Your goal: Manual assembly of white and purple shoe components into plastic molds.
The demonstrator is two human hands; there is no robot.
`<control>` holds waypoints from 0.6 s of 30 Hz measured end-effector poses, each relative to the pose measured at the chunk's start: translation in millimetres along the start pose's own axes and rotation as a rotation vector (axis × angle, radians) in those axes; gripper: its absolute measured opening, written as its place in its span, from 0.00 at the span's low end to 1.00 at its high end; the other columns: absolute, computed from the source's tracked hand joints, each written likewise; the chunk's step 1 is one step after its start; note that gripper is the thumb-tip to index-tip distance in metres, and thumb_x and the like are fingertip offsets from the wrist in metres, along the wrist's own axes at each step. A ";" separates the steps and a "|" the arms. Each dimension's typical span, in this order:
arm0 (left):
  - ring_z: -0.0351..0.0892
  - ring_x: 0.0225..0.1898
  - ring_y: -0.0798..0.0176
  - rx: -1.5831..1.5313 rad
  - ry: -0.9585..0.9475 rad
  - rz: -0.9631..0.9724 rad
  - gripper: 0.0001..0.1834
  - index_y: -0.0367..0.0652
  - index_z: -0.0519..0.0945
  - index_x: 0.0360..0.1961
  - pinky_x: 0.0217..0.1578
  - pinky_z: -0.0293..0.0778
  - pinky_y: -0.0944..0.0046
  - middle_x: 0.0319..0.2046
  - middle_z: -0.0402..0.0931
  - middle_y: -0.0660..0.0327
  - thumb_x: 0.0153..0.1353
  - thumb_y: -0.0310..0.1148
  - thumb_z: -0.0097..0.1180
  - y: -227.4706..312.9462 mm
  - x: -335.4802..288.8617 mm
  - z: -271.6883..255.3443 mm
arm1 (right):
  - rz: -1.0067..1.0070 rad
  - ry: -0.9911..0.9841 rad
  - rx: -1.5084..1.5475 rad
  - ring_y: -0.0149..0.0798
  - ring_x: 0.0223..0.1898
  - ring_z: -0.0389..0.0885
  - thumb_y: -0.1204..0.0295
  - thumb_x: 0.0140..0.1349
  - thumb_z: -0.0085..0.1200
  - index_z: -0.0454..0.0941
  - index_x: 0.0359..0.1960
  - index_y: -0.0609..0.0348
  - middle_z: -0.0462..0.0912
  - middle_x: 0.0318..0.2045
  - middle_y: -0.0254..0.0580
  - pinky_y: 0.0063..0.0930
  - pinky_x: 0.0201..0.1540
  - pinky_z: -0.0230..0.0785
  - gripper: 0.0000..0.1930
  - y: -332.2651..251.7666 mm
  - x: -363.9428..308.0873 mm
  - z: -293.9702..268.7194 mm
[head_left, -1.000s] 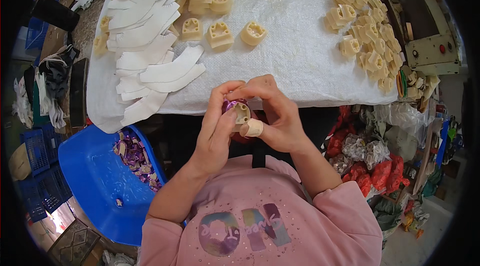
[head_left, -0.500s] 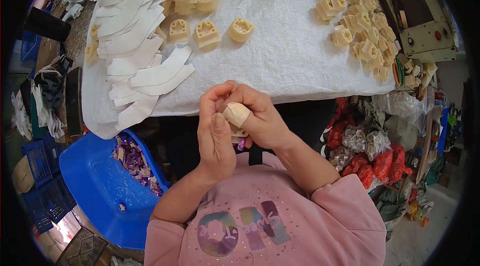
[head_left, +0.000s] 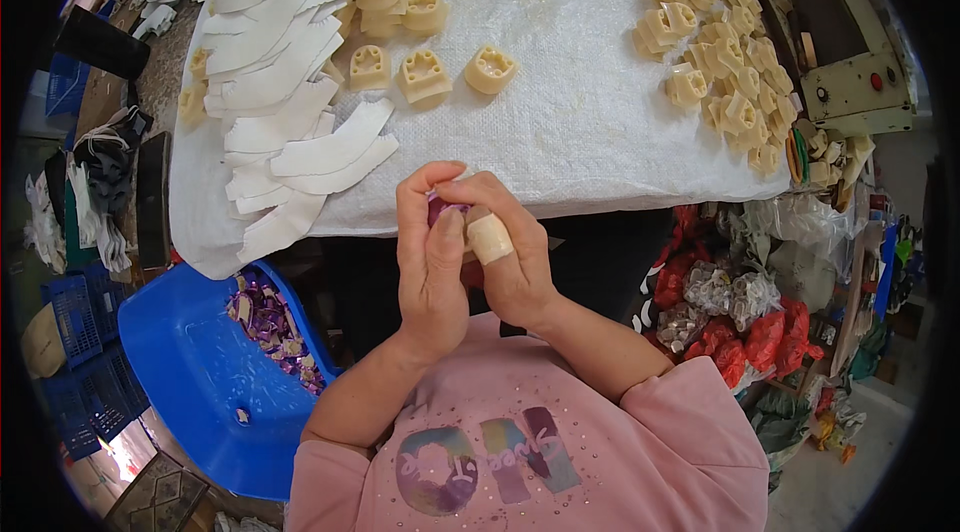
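Just off the near edge of the table, my left hand [head_left: 428, 267] and my right hand [head_left: 522, 262] are closed together around a small shiny purple piece [head_left: 438, 207]. Both thumbs press on it from my side. Beige tape [head_left: 489, 239] wraps my right thumb. Fingers hide most of what I hold, so its full shape cannot be made out. Beyond my hands, single cream moulded blocks [head_left: 425, 79] with holes stand on the white woven sheet [head_left: 570, 122]. White curved strips [head_left: 335, 154] lie overlapped to their left.
Many cream blocks [head_left: 735, 62] are heaped along the table's right side. At lower left is a blue basin [head_left: 190, 372] holding shiny purple pieces [head_left: 272, 327]. Red plastic bags [head_left: 765, 332] and clear bags sit low on the right. Blue crates [head_left: 95, 372] stand far left.
My hands have shifted and turned the held piece: purple now shows between thumbs and fingers, while earlier a cream holed part and a purple bit showed below them. My taped thumb has moved slightly lower.
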State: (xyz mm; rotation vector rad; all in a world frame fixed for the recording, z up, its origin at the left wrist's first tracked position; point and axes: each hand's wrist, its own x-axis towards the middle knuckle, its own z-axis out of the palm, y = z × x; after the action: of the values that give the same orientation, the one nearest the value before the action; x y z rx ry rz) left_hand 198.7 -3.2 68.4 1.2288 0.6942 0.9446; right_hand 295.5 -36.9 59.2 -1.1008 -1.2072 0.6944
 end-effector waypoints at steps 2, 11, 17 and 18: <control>0.68 0.40 0.69 -0.222 0.022 -0.134 0.29 0.47 0.55 0.64 0.39 0.67 0.68 0.42 0.68 0.61 0.68 0.52 0.31 11.0 2.7 4.7 | 0.148 -0.001 0.060 0.32 0.36 0.71 0.66 0.68 0.37 0.69 0.54 0.62 0.72 0.37 0.39 0.25 0.39 0.65 0.18 -6.4 2.6 -2.0; 0.69 0.33 0.63 -0.761 -0.161 -0.313 0.41 0.55 0.42 0.70 0.27 0.66 0.67 0.40 0.72 0.56 0.61 0.68 0.13 10.6 13.9 -15.8 | 0.148 0.045 -0.154 0.31 0.25 0.72 0.57 0.64 0.51 0.73 0.46 0.62 0.71 0.28 0.39 0.23 0.30 0.67 0.20 -13.0 23.6 -33.8; 0.74 0.35 0.60 0.225 -0.234 0.266 0.43 0.33 0.38 0.66 0.36 0.69 0.64 0.38 0.71 0.50 0.66 0.56 0.38 7.7 10.0 -21.3 | 0.247 -0.239 -0.445 0.40 0.25 0.75 0.63 0.55 0.58 0.76 0.34 0.65 0.73 0.23 0.43 0.30 0.30 0.67 0.15 -28.7 35.5 -29.2; 0.74 0.35 0.60 0.225 -0.233 0.269 0.43 0.33 0.38 0.66 0.36 0.69 0.64 0.38 0.71 0.50 0.66 0.56 0.38 9.4 8.3 -19.3 | 0.302 -0.220 -0.302 0.42 0.24 0.74 0.62 0.56 0.57 0.76 0.34 0.65 0.74 0.23 0.43 0.32 0.30 0.67 0.15 -27.6 34.6 -29.9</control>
State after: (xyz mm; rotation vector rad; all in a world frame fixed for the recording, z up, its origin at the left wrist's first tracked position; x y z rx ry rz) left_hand 184.0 13.6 73.7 1.6324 0.4651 0.9395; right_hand 329.7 -24.5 98.4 -1.5098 -1.3781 0.9018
